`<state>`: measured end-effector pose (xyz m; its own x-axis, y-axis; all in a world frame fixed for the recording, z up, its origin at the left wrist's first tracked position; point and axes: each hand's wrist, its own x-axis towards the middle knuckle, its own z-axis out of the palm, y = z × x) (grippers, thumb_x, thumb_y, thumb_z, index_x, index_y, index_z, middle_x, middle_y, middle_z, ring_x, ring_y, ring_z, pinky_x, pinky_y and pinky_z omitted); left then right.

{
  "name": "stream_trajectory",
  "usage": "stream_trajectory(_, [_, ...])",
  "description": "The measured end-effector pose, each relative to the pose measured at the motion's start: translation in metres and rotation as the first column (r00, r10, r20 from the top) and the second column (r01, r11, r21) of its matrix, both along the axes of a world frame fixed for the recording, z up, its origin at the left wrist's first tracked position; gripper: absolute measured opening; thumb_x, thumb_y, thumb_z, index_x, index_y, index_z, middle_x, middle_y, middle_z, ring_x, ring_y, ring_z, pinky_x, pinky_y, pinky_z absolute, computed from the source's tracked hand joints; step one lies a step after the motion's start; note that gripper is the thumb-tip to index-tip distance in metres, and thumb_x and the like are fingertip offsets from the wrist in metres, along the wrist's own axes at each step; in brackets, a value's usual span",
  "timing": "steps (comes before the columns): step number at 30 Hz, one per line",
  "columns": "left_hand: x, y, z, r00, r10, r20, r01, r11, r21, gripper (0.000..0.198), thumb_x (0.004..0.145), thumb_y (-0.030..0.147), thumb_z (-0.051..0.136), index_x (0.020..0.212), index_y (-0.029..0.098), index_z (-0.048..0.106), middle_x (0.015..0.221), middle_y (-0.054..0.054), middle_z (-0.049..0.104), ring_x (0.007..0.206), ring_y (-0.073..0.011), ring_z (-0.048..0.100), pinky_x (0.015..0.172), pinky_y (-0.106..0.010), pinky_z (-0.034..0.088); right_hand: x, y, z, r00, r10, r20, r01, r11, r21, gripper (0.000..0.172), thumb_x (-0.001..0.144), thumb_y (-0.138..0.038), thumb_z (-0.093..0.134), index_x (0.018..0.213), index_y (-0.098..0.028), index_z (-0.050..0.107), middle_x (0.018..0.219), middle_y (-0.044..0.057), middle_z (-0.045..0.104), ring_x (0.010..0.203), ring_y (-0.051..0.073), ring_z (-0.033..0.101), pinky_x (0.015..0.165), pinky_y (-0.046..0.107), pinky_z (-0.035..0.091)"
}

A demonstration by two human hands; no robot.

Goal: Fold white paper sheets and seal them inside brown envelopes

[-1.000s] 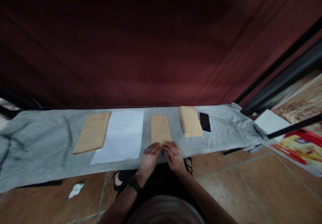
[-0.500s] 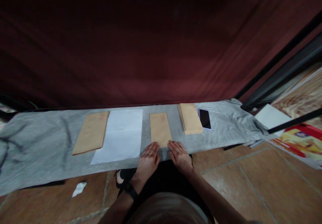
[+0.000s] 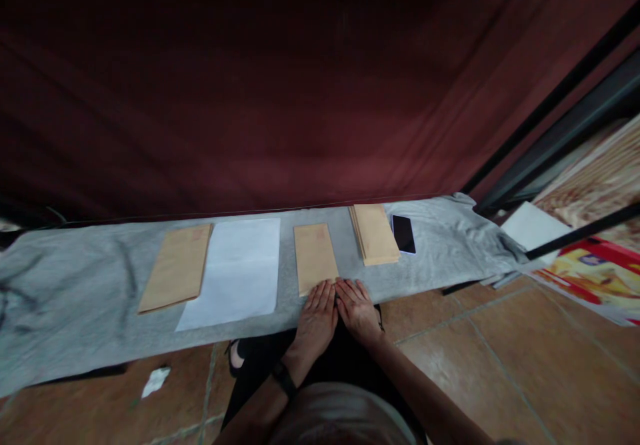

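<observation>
Quietly, both hands lie side by side at the near end of a brown envelope point(image 3: 316, 255), which sits flat on the grey cloth point(image 3: 75, 302), directly in front of the person. The left hand point(image 3: 317, 315) has its fingers stretched out over that near edge, palm down, clutching nothing that I can see. The right hand point(image 3: 357, 308) is laid out much the same way, its fingertips at the near right corner, the two hands touching or very nearly so (from where I stand I can't tell which). A dark band point(image 3: 285, 380) circles the left wrist.

Over to the person's right, a small stack of brown envelopes point(image 3: 379, 235) lies slightly fanned along its left side, with a dark-screened phone point(image 3: 403, 234) just beside it. To the left, a white sheet point(image 3: 240, 272) is spread on the cloth, and a larger brown envelope point(image 3: 176, 268) overlaps its left edge; faint reddish print shows near its far end. Behind everything hangs a dark red cloth point(image 3: 280, 132), and below, a crumpled white scrap point(image 3: 156, 382) lies on the brown tiled floor point(image 3: 450, 365).
</observation>
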<state>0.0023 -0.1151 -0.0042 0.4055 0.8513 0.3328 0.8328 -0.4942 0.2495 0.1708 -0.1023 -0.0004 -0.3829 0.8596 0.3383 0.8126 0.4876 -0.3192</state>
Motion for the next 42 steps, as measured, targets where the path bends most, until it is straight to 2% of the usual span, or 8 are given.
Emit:
stream_trajectory(4, [0.003,0.002,0.001,1.000,0.014,0.005,-0.015,1.000,0.020,0.061,0.096,0.018,0.038,0.157,0.015,0.030,0.154,-0.014,0.047,0.145,-0.0255,0.040,0.118,-0.048,0.038,0.001,0.000,0.001,1.000,-0.001,-0.002,0.001,1.000,0.000,0.044,0.103,-0.022,0.040,0.145,-0.022,0.053,0.147,0.007,0.055,0.138,0.024,0.049,0.122,0.048,0.029])
stream_trajectory(15, [-0.039,-0.005,-0.001,0.981,0.193,0.015,-0.194,0.981,0.018,0.049,0.097,0.021,0.040,0.144,0.013,0.050,0.147,-0.018,0.055,0.137,-0.0309,0.051,0.111,-0.049,0.046,-0.009,-0.001,0.000,0.999,-0.027,-0.031,0.027,1.000,0.013,0.046,0.103,-0.024,0.040,0.147,-0.017,0.051,0.149,0.009,0.054,0.139,0.025,0.047,0.122,0.050,0.030])
stream_trajectory(22, [-0.032,-0.002,0.004,0.960,0.267,-0.084,-0.266,0.964,0.025,0.044,0.098,0.023,0.038,0.132,0.006,0.060,0.140,-0.024,0.059,0.130,-0.0358,0.058,0.101,-0.051,0.052,-0.025,-0.004,-0.002,0.998,0.054,0.009,-0.054,0.999,0.007,0.048,0.102,-0.026,0.043,0.150,-0.015,0.046,0.154,0.009,0.047,0.142,0.023,0.044,0.123,0.046,0.029])
stream_trajectory(30, [-0.034,0.000,0.008,0.961,0.260,-0.094,-0.263,0.964,-0.023,0.045,0.100,0.024,0.038,0.136,0.008,0.058,0.143,-0.019,0.058,0.134,-0.0297,0.054,0.112,-0.046,0.044,-0.021,0.000,-0.007,1.000,0.023,0.012,-0.024,0.998,0.065,0.048,0.101,-0.022,0.044,0.148,-0.014,0.048,0.151,0.010,0.051,0.140,0.022,0.046,0.123,0.044,0.029])
stream_trajectory(33, [-0.026,0.012,0.010,0.991,0.106,-0.085,-0.111,0.992,-0.062,0.049,0.102,0.028,0.033,0.146,0.011,0.048,0.151,-0.014,0.051,0.142,-0.0245,0.046,0.118,-0.044,0.038,-0.020,0.001,-0.013,0.999,0.045,-0.004,-0.045,0.996,0.079,0.048,0.098,-0.019,0.046,0.146,-0.011,0.050,0.149,0.011,0.053,0.139,0.022,0.048,0.123,0.044,0.030])
stream_trajectory(36, [-0.017,0.037,0.013,0.993,-0.068,-0.101,0.054,0.990,-0.132,0.052,0.103,0.029,0.028,0.150,0.013,0.042,0.156,-0.011,0.045,0.146,-0.0208,0.039,0.121,-0.043,0.033,-0.021,0.001,-0.018,0.998,0.028,-0.050,-0.023,0.995,0.098,0.044,0.096,-0.019,0.050,0.138,-0.008,0.058,0.141,0.014,0.060,0.135,0.024,0.052,0.122,0.045,0.033])
stream_trajectory(39, [-0.012,0.069,0.014,0.983,-0.127,-0.131,0.103,0.979,-0.178,0.053,0.102,0.030,0.027,0.152,0.014,0.039,0.159,-0.010,0.041,0.149,-0.0195,0.034,0.123,-0.042,0.028,-0.023,0.001,-0.018,0.997,0.012,-0.081,-0.004,0.995,0.104,0.040,0.097,-0.019,0.050,0.135,-0.010,0.061,0.135,0.014,0.065,0.132,0.024,0.055,0.120,0.046,0.035])
stream_trajectory(42, [-0.009,0.100,0.012,0.979,-0.120,-0.164,0.086,0.976,-0.199,0.055,0.102,0.030,0.026,0.154,0.015,0.036,0.161,-0.008,0.037,0.151,-0.0186,0.030,0.124,-0.042,0.023,-0.025,-0.001,-0.012,0.996,0.005,-0.092,0.003,0.996,0.093,0.041,0.099,-0.019,0.047,0.138,-0.013,0.058,0.138,0.012,0.063,0.133,0.023,0.054,0.119,0.047,0.036])
